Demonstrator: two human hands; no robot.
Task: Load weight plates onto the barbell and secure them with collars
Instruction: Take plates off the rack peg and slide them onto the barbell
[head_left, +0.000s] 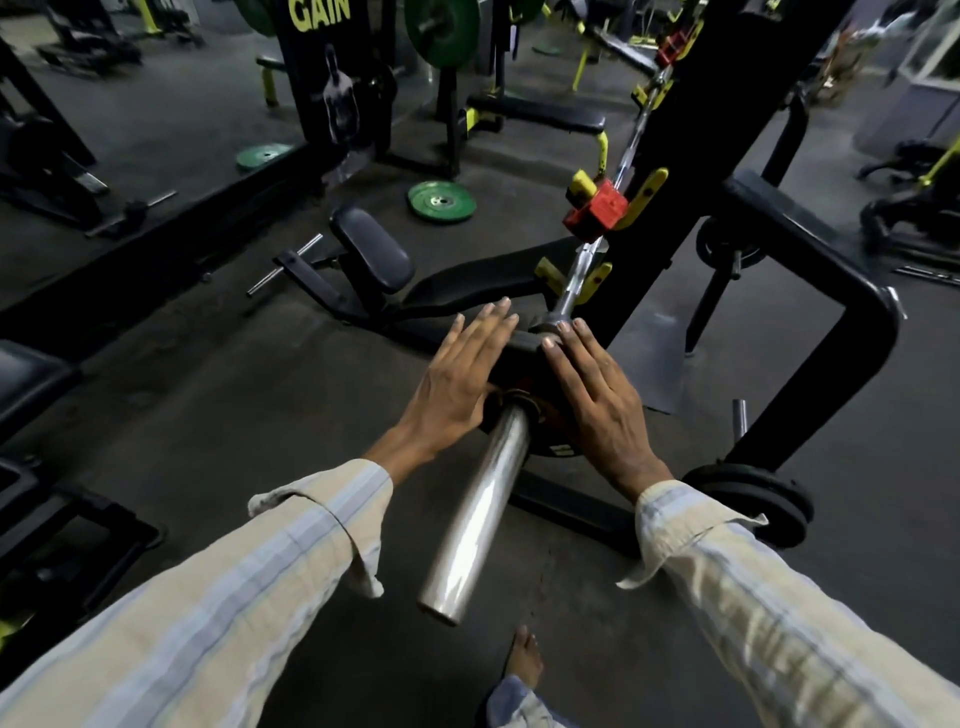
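A black weight plate (522, 358) sits on the chrome barbell sleeve (480, 512), which points toward me. My left hand (460, 382) lies flat on the plate's left side with its fingers stretched out. My right hand (600, 402) presses flat on its right side. Both palms are on the plate and neither is curled around it. The barbell shaft (582, 270) runs away from me through a black rack upright (691, 140) with yellow hooks. A red block (597, 210) sits by the shaft further up. No collar can be made out on the sleeve.
A green plate (441, 201) lies flat on the floor beyond the bench (467, 288). Black plates (763, 501) hang on a storage peg at the right. The rack's black foot frame (821, 260) bends around at the right. My bare foot (524, 660) stands below the sleeve end.
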